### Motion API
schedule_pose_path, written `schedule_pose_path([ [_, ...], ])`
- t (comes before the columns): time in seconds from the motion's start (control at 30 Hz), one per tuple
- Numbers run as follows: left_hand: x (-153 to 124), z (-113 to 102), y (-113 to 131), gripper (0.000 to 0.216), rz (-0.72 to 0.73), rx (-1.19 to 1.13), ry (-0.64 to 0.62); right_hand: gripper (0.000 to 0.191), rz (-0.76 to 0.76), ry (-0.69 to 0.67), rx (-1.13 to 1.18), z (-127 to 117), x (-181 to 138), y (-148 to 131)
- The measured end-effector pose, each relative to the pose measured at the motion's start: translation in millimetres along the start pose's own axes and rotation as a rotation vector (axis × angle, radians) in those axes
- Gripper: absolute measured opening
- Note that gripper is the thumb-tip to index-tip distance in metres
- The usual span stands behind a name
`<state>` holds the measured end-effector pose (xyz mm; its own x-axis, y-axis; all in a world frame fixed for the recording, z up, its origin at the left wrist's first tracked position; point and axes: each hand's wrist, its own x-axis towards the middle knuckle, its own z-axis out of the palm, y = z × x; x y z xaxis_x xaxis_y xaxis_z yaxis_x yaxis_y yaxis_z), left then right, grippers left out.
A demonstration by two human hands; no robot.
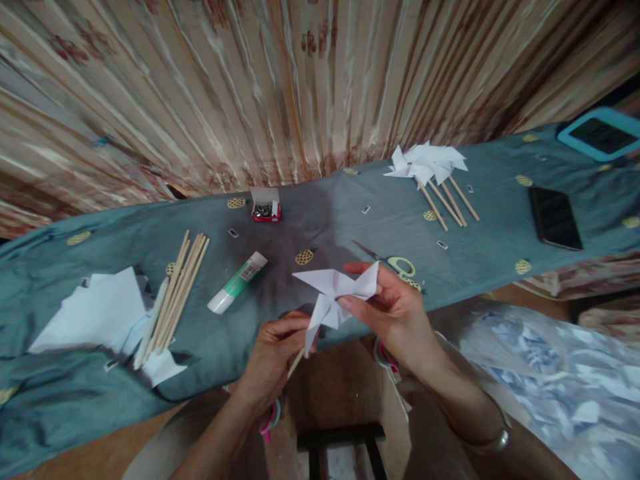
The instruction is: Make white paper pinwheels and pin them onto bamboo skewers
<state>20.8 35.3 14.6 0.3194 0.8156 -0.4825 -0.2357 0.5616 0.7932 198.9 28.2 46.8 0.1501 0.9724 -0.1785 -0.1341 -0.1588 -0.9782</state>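
A white paper pinwheel (pixel 333 297) is held up in front of me, over the near edge of the cloth-covered table. Beneath it, my left hand (pixel 277 347) is closed round a wooden stick (pixel 296 363), whose lower end sticks out below the fingers. On the other side, my right hand (pixel 393 313) grips the pinwheel, with the thumb pressed near its centre and the fingers behind the paper. Just beyond the right hand lie scissors (pixel 400 265) with pale green handles. Left of the pinwheel rests a green and white glue stick (pixel 238 283).
Several wooden sticks (pixel 180 293) and white paper sheets (pixel 100 310) lie at left. An open red box (pixel 266 207) holds small metal pieces. Finished pinwheels (pixel 430 162), a dark phone (pixel 555 218) and a blue-framed tablet (pixel 600 133) sit at right. A plastic bag (pixel 565 380) stands below.
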Motion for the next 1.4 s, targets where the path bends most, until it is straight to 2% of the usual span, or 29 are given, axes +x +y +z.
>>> schedule_pose_path([
  [0.17, 0, 2, 0, 0.022, -0.017, -0.010, 0.052, 0.040, 0.176, -0.028, 0.177, 1, 15, 14],
  [0.43, -15, 9, -3, 0.032, 0.008, -0.079, 0.141, 0.035, 0.156, -0.102, 0.266, 8, 17, 15],
  [0.63, -45, 5, -26, 0.035, -0.043, -0.229, 0.256, 0.037, 0.220, -0.225, 0.179, 22, 9, 23],
  [0.77, -55, -2, -41, 0.040, -0.059, -0.325, 0.332, 0.039, 0.251, -0.281, 0.106, 31, 11, 35],
  [1.1, -61, -9, -69, 0.033, -0.075, -0.408, 0.312, 0.025, 0.286, -0.365, -0.406, 38, 26, 43],
  [1.23, -61, -10, -76, 0.033, -0.071, -0.438, 0.326, 0.026, 0.241, -0.344, -0.659, 43, 30, 44],
  [1.4, -61, -10, -76, 0.033, -0.060, -0.424, 0.301, 0.025, 0.168, -0.354, -0.939, 49, 30, 29],
])
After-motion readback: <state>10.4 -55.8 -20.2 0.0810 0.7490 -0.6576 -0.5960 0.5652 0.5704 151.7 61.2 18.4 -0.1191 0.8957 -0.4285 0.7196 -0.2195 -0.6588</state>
